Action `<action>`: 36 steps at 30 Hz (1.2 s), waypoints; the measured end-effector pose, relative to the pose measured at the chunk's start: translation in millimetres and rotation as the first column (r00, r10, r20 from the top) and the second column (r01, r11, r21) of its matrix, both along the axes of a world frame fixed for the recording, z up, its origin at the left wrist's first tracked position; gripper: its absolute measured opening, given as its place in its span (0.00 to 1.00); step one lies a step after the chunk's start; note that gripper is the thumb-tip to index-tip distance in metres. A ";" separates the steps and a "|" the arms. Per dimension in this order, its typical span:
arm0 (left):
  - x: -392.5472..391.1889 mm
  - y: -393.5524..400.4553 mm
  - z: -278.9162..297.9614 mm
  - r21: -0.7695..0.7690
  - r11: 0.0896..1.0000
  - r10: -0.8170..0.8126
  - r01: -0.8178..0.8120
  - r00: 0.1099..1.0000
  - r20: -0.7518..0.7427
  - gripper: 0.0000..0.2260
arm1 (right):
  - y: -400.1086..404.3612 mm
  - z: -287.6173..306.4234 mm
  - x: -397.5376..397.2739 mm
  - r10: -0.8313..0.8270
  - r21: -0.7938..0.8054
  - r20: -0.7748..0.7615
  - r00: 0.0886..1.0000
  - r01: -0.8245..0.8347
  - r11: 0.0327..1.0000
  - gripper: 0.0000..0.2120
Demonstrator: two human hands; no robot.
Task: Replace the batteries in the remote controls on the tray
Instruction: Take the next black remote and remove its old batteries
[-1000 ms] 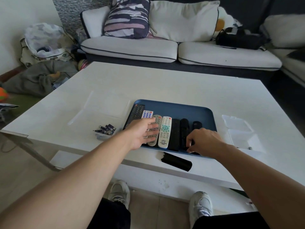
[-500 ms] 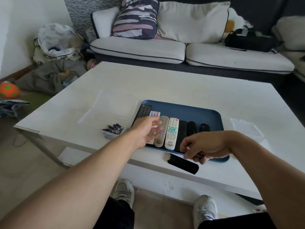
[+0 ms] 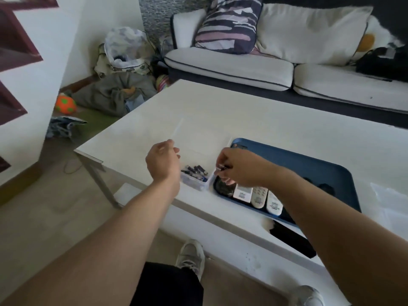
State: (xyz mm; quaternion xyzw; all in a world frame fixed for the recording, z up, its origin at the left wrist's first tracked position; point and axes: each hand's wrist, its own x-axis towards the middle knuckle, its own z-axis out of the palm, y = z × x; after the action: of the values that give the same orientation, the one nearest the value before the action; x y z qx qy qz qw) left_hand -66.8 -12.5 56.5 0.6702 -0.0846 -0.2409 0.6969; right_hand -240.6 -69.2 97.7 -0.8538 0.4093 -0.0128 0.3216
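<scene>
Two hands hover at the table's near left. The right hand point(image 3: 237, 167) pinches a small dark cylinder, apparently a battery point(image 3: 221, 168), just above the rim of the clear battery box point(image 3: 194, 183). The left hand point(image 3: 162, 161) hangs beside the box, fingers loosely curled, holding nothing. Several remote controls point(image 3: 259, 195) lie side by side in the blue tray point(image 3: 309, 173), touching the box's right wall (one black remote point(image 3: 291, 239) sits apart at the table edge). This looks like the battery-swap step: next, release this cell into the box, or carry it to an opened remote without dropping it.
</scene>
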 end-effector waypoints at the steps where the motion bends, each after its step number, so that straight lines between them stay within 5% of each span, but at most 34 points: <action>1: 6.3 2.1 -1.7 0.003 1.000 0.025 -0.025 1.000 -0.011 0.07 | -1.9 -1.8 17.3 0.032 -0.085 -0.021 0.999 -0.033 0.996 0.05; 11: 43.2 13.1 -21.6 0.067 0.982 0.181 -0.177 0.982 -0.053 0.20 | -20.1 -43.2 152.0 0.094 -0.384 -0.263 0.960 -0.194 0.903 0.10; 22: 50.5 13.5 -26.2 0.068 0.985 0.162 -0.160 0.987 -0.022 0.21 | -43.4 -57.3 171.5 0.266 -0.126 -0.232 0.936 -0.300 0.946 0.12; 36: 17.6 6.2 -13.8 0.031 0.994 0.101 -0.101 0.995 -0.010 0.21 | -39.4 -17.5 101.6 0.146 -0.237 -0.129 0.981 -0.173 0.956 0.09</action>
State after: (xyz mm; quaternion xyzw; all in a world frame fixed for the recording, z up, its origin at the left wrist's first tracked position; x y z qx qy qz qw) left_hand -49.2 -6.3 42.7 0.6829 -0.0431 -0.2104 0.6982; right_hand -139.0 -108.7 80.2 -0.9168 0.3512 0.0091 0.1896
